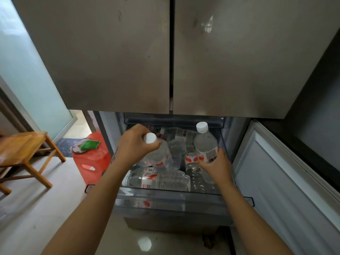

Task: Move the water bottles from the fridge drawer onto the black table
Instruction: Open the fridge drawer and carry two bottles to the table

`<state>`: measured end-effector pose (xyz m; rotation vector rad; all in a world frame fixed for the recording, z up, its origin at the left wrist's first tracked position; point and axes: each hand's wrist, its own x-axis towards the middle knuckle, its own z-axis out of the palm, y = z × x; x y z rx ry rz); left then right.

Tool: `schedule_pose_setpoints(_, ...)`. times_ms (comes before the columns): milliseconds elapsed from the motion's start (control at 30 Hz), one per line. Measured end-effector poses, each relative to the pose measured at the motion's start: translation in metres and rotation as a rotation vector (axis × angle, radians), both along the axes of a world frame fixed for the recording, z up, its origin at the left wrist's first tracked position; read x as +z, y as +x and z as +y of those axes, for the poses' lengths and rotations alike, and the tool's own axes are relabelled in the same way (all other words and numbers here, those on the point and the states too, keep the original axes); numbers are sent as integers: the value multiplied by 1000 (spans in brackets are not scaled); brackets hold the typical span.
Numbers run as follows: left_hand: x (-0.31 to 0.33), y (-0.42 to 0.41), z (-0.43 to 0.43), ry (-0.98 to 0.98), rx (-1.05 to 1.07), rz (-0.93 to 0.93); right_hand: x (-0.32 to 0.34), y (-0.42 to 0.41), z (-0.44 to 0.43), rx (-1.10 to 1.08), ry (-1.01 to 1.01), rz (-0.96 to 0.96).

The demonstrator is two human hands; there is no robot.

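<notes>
Two clear plastic bottles are in hand, both over the pulled-out drawer of the fridge. The left hand has its fingers clenched round the neck of the left bottle, right under the white ribbed cap. That one's tilted, with the cap leaning toward 10 o'clock and the base down among the rest of the pile. The right hand is grasping the right bottle low on its body, fingers wrapped over the red-and-white label. This one stands upright with its cap at 12 o'clock.

The drawer is see-through plastic with a glossy front wall, and it's packed with more of the same. A lying bottle is on its side at 6 o'clock of the left hand, ridged body and all, and others are jumbled between and behind the two held ones.

Up top, the fridge doors are flat brushed grey metal, a bit smudgy. At 9 o'clock of the drawer there's a red stool, shiny plastic, with something green on it. Further out at 9 o'clock is a wooden stool with a square seat and splayed legs. The floor is pale and polished. At 3 o'clock of the drawer is a white panel with a ribbed edge.
</notes>
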<state>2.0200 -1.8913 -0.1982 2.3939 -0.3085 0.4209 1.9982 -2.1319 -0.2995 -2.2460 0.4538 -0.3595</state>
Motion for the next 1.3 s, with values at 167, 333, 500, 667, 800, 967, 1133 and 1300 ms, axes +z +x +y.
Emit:
schedule_pose_setpoints(167,-20,-6,-24,-319,39,78,-1,0,-3,-21,9,1)
schedule_pose_setpoints(333,-40,-1,-58,-402,-121,204,0,-1,-2,29,3,34)
schedule_pose_setpoints(500,-53,1,-69,-385,-132,302,-2,-2,3,64,27,55)
schedule_pose_setpoints(667,-57,-2,-62,-610,-141,301,-1,-2,3,64,31,41)
schedule_pose_setpoints(800,-58,-13,-49,-880,28,269,-1,-3,1,46,46,7)
schedule_pose_setpoints(967,-56,-18,-28,-1226,323,133,2,-4,-2,61,57,-12)
schedule_pose_setpoints(1133,-11,-24,10,-1303,265,-7,9,-9,5,87,262,-164)
schedule_pose_setpoints(1300,36,-47,27,-1139,244,-294,42,-23,19,299,266,-255)
